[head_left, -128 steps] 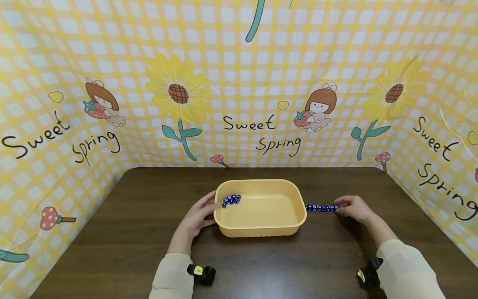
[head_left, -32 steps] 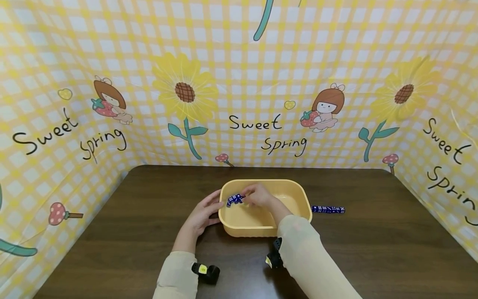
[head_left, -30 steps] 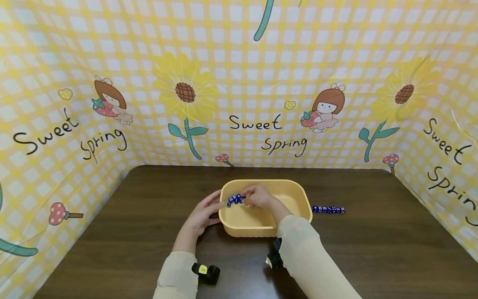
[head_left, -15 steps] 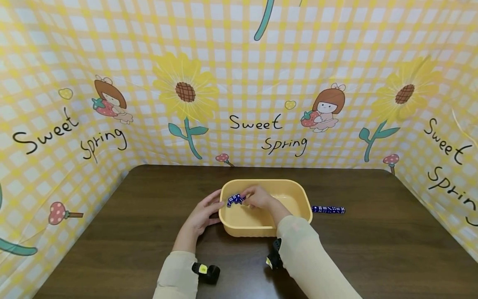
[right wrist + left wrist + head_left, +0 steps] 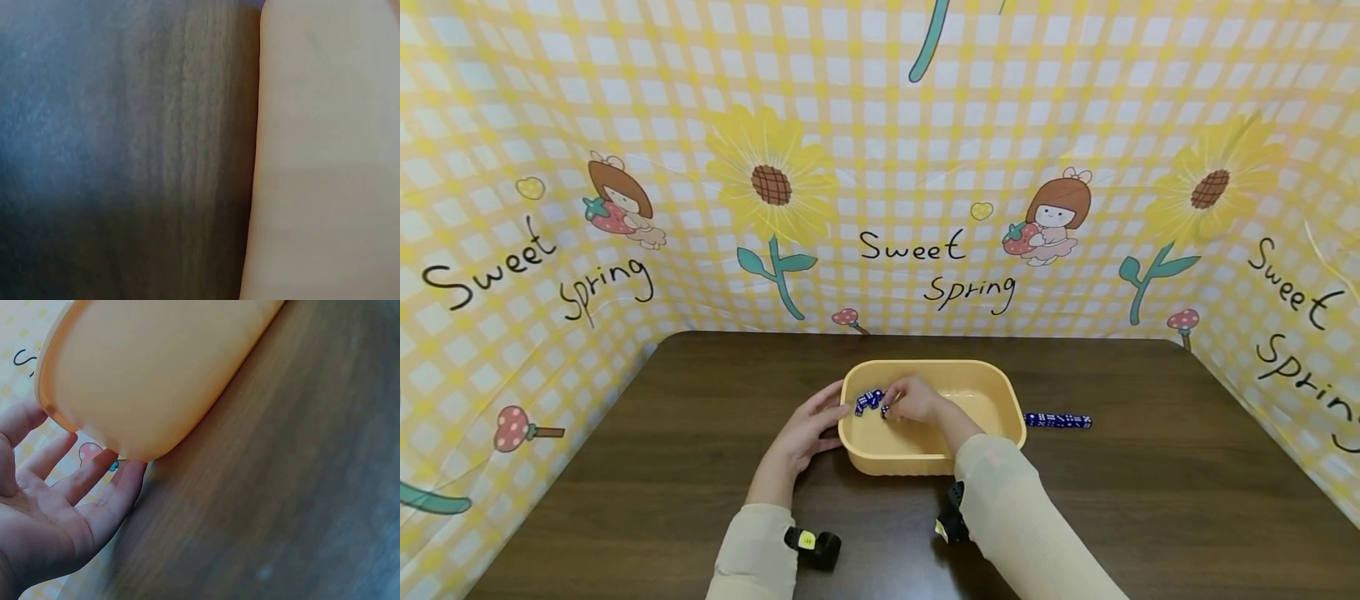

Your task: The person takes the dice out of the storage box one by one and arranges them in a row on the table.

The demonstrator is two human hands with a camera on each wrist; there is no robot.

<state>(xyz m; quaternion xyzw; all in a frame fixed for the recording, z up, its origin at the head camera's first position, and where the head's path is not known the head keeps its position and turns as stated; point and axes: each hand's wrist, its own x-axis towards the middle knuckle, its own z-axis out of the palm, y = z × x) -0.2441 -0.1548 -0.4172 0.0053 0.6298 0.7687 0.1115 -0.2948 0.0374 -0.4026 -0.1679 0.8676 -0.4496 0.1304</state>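
Observation:
A yellow plastic basin [image 5: 902,462] stands on the brown table. My left hand [image 5: 805,429] rests against its left end; in the left wrist view its spread, nearly straight fingers [image 5: 122,487] touch the outer wall, with the thumb at the rim. Inside the basin, my right hand [image 5: 917,400] pinches a blue die [image 5: 885,412] with white pips between thumb and fingertips. Just left of it lies a small heap of several blue dice [image 5: 868,400]. Only a sleeve [image 5: 325,150] and the table surface appear in the right wrist view.
A straight row of blue dice [image 5: 1058,421] lies on the table to the right of the basin, its left end close to the wall. A yellow checked cloth [image 5: 895,167] hangs behind and along both sides of the table [image 5: 700,400].
My right hand was at the row's right end and has since moved left into the basin. Just now it draws one die slightly off the heap. My left hand stays against the basin.

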